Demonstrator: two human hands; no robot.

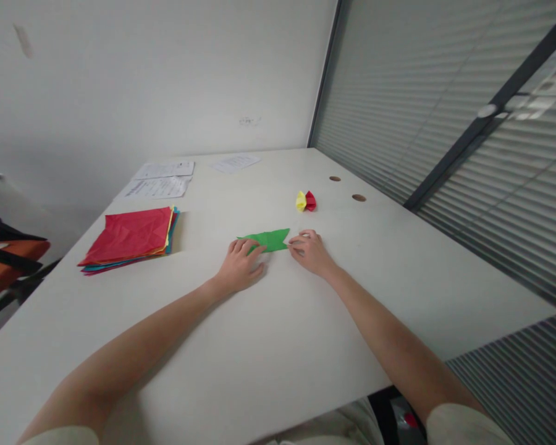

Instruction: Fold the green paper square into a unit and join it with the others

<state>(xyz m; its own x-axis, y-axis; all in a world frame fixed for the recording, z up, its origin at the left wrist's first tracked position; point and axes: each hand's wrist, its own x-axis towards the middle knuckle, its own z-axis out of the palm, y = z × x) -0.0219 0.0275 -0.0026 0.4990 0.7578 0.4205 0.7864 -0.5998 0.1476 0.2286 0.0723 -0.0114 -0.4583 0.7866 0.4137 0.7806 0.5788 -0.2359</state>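
A folded green paper (271, 239) lies flat on the white table (278, 334) in front of me. My left hand (238, 267) rests on its left end, fingers stretched flat and pressing the paper down. My right hand (309, 251) sits at the paper's right corner, fingers curled in a pinch on its edge. Both forearms lie across the table toward the paper.
A stack of coloured paper sheets (132, 238), red on top, lies at the left. Small folded yellow and red paper pieces (306, 201) sit beyond the green paper. Printed sheets (162, 179) lie at the far edge. Two cable holes (358, 198) are at the right. An orange chair (7, 259) stands left.
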